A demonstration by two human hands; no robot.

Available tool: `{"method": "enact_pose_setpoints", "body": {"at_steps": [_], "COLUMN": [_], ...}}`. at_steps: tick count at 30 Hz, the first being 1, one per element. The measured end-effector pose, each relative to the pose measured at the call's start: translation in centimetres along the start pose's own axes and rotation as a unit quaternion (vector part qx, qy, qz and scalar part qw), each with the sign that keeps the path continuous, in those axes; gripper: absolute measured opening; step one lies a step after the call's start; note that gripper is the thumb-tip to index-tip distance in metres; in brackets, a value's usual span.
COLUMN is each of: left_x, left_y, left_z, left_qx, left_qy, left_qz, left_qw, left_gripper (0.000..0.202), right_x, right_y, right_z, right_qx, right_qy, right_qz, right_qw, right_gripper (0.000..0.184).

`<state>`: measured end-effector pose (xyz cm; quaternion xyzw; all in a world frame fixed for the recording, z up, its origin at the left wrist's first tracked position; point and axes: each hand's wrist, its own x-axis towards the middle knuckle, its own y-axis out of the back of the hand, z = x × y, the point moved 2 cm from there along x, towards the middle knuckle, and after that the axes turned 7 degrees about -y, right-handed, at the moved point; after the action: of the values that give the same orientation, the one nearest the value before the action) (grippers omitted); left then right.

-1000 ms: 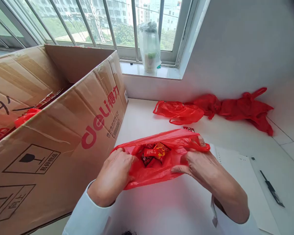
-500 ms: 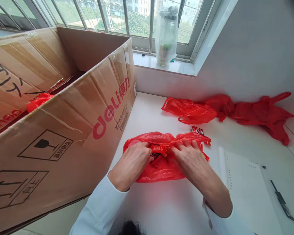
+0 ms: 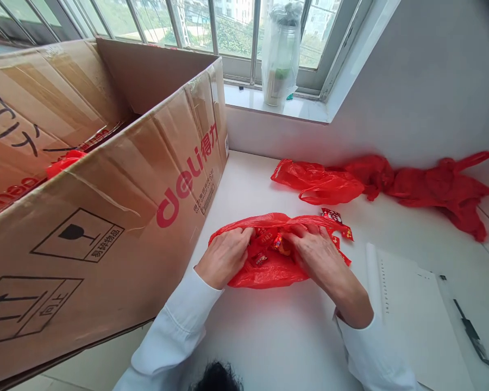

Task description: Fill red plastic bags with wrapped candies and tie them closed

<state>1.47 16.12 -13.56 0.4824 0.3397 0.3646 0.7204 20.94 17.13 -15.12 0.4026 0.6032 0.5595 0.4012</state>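
Observation:
A thin red plastic bag (image 3: 264, 278) lies on the white table, its mouth spread wide. Small red-wrapped candies (image 3: 282, 245) show inside it. My left hand (image 3: 226, 255) grips the bag's left rim, fingers curled over the film. On the opposite side my right hand (image 3: 315, 247) reaches into the mouth with bent fingers, closed on the bag's right edge; its fingertips are partly hidden. Just beyond the right hand, a few loose wrapped candies (image 3: 331, 215) rest on the table beside the bag.
A large cardboard box (image 3: 118, 201) stands at the left, with red plastic inside. More red plastic bags (image 3: 318, 182) lie along the wall. An open notebook (image 3: 411, 309) and a black pen (image 3: 472, 334) are at the right. A bagged bottle (image 3: 282, 60) stands on the windowsill.
The bag's mouth is pulled wider, and more candies show inside. Both hands have shifted slightly, still at the bag's two sides. The view has tilted a little.

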Motion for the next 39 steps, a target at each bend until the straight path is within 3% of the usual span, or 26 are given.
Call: {"method": "enact_pose_setpoints", "body": {"at_steps": [6, 13, 16, 21, 24, 27, 29, 32, 36, 39], "left_x": [-0.3, -0.4, -0.3, 0.0, 0.2, 0.5, 0.8, 1.3, 2.7, 4.0], "left_y": [0.8, -0.1, 0.0, -0.3, -0.5, -0.2, 0.3, 1.1, 1.4, 0.7], "left_z": [0.4, 1.4, 1.4, 1.3, 1.3, 1.1, 0.9, 0.7, 0.6, 0.1], "left_qx": [-0.025, -0.040, -0.053, -0.050, -0.044, -0.038, -0.031, -0.018, 0.008, 0.034], "left_qy": [-0.003, -0.067, -0.083, -0.056, -0.047, -0.029, -0.008, 0.002, -0.031, -0.048], "left_qz": [0.011, -0.065, -0.074, -0.068, -0.054, -0.013, 0.026, 0.058, 0.036, 0.018], "left_qw": [1.000, 0.995, 0.992, 0.995, 0.996, 0.999, 0.999, 0.998, 0.999, 0.998], "left_gripper": [0.021, 0.011, 0.012, 0.010, 0.023, 0.037, 0.035, 0.028, 0.043, 0.037], "right_x": [-0.1, -0.7, -0.7, -0.6, -0.3, -0.2, -0.3, -0.4, -0.5, -0.6], "right_y": [-0.2, 0.7, 0.8, 0.7, 0.9, 1.0, 1.0, 0.8, 0.3, -0.1], "right_z": [1.0, 1.3, 1.8, 1.1, 0.2, 0.0, 0.1, 0.4, 0.6, 0.8], "right_qx": [0.019, 0.063, 0.049, 0.040, 0.032, 0.025, 0.019, 0.021, 0.031, 0.025], "right_qy": [0.012, -0.009, -0.005, -0.012, -0.033, -0.039, -0.028, -0.008, 0.005, 0.005], "right_qz": [-0.008, -0.077, -0.059, -0.054, -0.078, -0.085, -0.075, -0.056, -0.046, -0.040], "right_qw": [1.000, 0.995, 0.997, 0.998, 0.996, 0.995, 0.997, 0.998, 0.998, 0.999], "right_gripper": [0.038, 0.013, 0.012, 0.033, 0.048, 0.041, 0.033, 0.040, 0.047, 0.046]}}
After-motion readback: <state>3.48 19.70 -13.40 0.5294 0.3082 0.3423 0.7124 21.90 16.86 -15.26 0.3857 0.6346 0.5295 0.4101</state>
